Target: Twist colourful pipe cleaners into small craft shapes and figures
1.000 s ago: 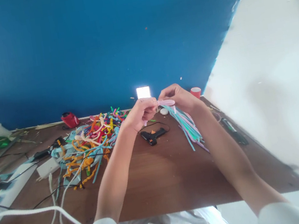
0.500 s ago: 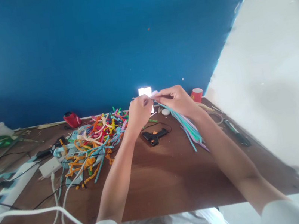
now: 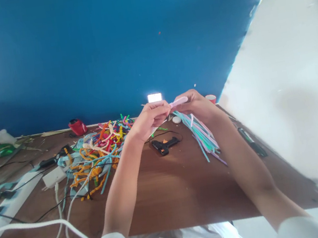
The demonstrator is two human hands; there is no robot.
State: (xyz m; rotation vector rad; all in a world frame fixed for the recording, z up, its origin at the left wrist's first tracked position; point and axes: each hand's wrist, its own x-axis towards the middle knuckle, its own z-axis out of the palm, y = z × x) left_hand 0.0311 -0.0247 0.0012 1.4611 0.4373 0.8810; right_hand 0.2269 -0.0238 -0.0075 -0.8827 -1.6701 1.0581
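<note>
From my head view, the left hand (image 3: 155,116) has its fingers closed on the pale pink fuzzy strip (image 3: 179,101), which is held above the far middle of the brown wooden table (image 3: 171,193). The right hand (image 3: 194,104) is curled just behind it; I cannot tell whether its fingers grip. Nearer me lies the black glue gun (image 3: 165,146), with the tangled multicoloured fuzzy stems (image 3: 92,155) left.

Reaching forward with bare forearms (image 3: 122,177) either side of the glue gun (image 3: 164,147). Holding left hand (image 3: 154,116) beyond it with closed fingers (image 3: 163,110), right hand (image 3: 197,104) beyond and to its right, knuckles bent.
</note>
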